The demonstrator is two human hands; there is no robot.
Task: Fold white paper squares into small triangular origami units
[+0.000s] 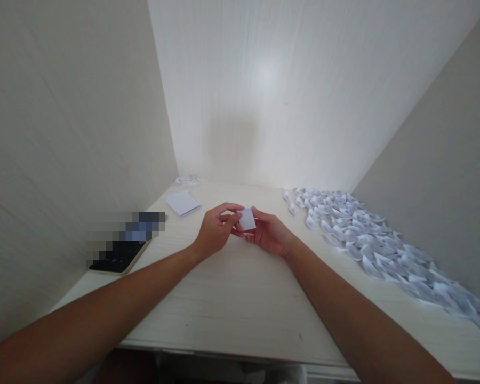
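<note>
Between my two hands is a small white square of paper, held just above the tabletop. My left hand pinches its left edge, thumb in front and fingers curled behind. At the paper's right side, my right hand grips the edge with thumb and fingers, its palm turned partly up. Some of the fingertips behind the paper are hidden. Beyond my left hand lies a stack of white paper sheets.
Many folded white paper pieces spread along the right side of the table. A phone, partly blurred out, leans by the left wall. Thin paper scraps sit in the back left corner. Panels enclose three sides.
</note>
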